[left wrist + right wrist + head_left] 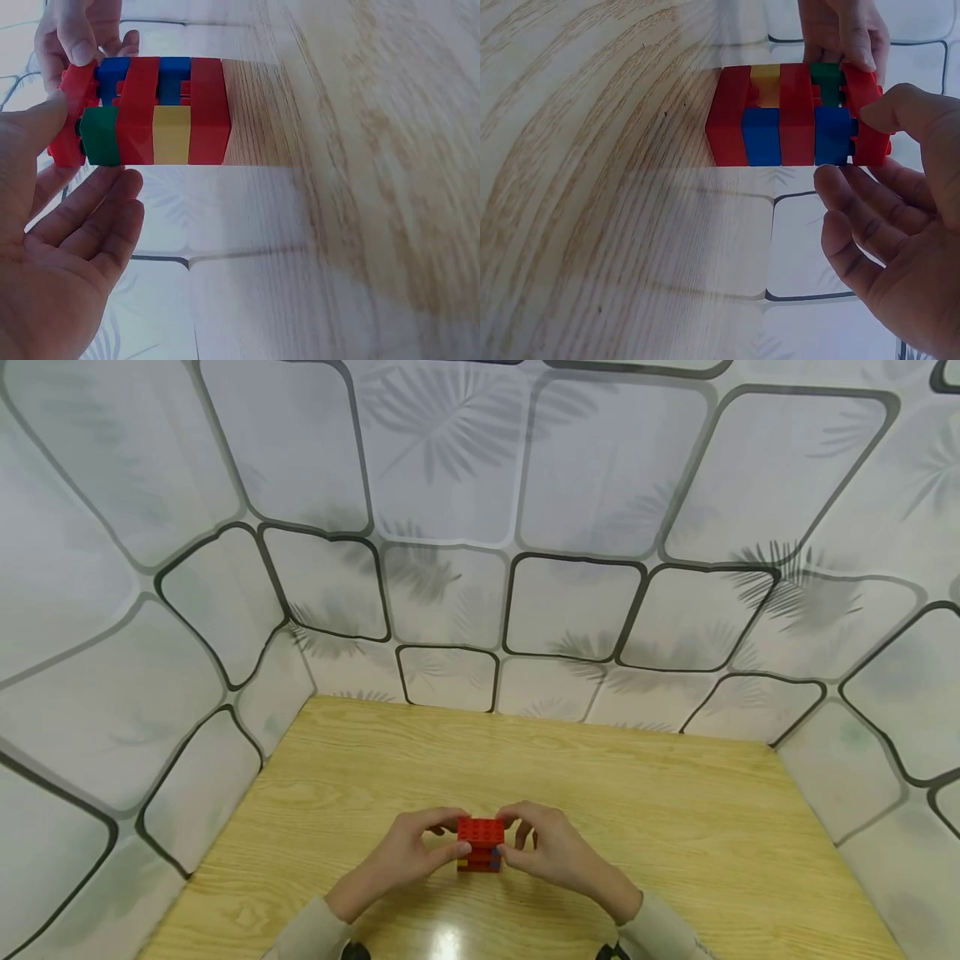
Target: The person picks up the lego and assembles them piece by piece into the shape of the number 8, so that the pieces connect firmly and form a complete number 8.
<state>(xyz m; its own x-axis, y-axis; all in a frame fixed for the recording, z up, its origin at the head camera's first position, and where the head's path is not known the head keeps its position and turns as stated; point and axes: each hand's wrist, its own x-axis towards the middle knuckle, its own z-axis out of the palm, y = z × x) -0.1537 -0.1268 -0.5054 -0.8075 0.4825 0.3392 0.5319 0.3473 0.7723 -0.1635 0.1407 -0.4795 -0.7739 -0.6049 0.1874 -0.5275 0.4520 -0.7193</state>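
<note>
A stack of toy building bricks point(480, 858) stands on the wooden table, with red layers at bottom and middle. Between these layers sit a yellow brick point(172, 135), a green brick point(100, 136) and blue bricks point(762, 136). On top lies a red brick point(481, 832), slightly tilted, with a thin gap showing the studs beneath it. My left hand point(408, 849) pinches its left end between thumb and fingers. At the other end, my right hand point(551, 847) pinches the same red brick, thumb on the near side.
The wooden table point(600, 777) spreads around the stack. Pale patterned curtain walls point(450, 593) rise at its back and both sides. A bright light reflection point(446, 941) shows near the front.
</note>
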